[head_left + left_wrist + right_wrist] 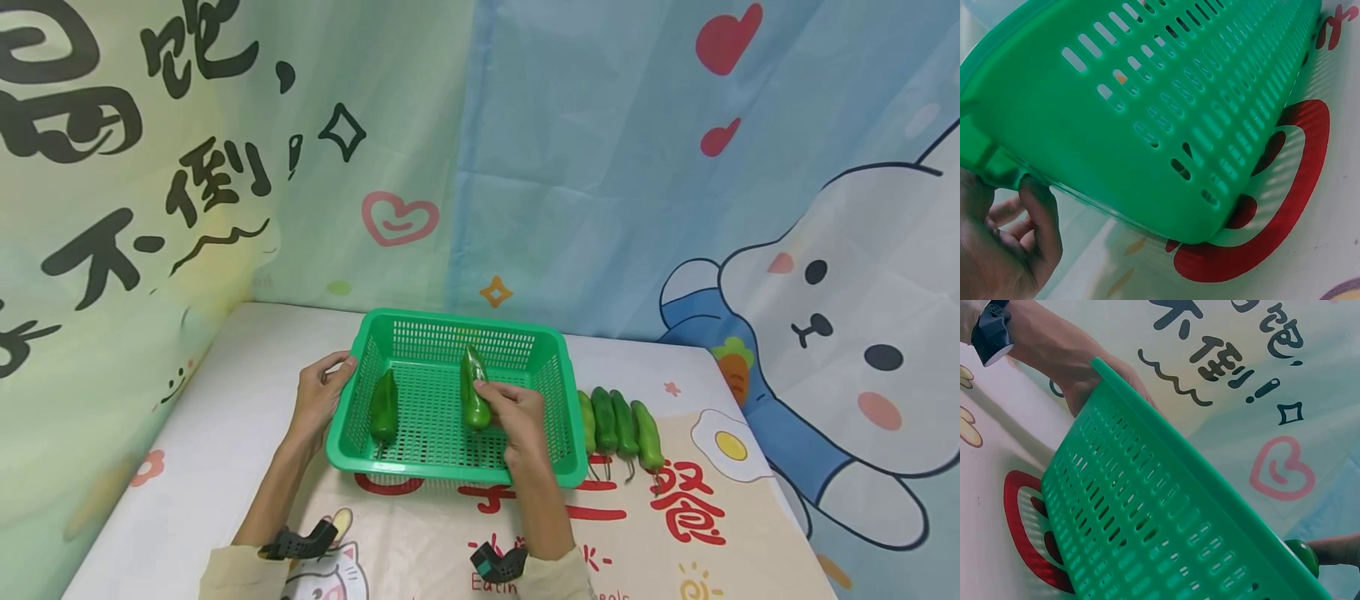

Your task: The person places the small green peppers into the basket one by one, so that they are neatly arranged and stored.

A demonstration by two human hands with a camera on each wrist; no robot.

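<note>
A green plastic basket [450, 477] with slotted walls stands on the table. My left hand [318, 396] grips its left rim; in the left wrist view the thumb and curled fingers [1044, 219] meet at the basket's edge. Inside, toward the left wall, lies a green pepper [384, 408], its stem pointing to the near side. Another green pepper [472, 392] is pinched by my right hand [521, 412] over the right half of the basket. Only the end of that pepper [1304, 556] shows past the rim in the right wrist view.
Several green peppers [622, 425] lie side by side on the table just right of the basket. Under everything is a printed cloth [712, 500]. A patterned curtain [570, 208] hangs behind the table and along its left side.
</note>
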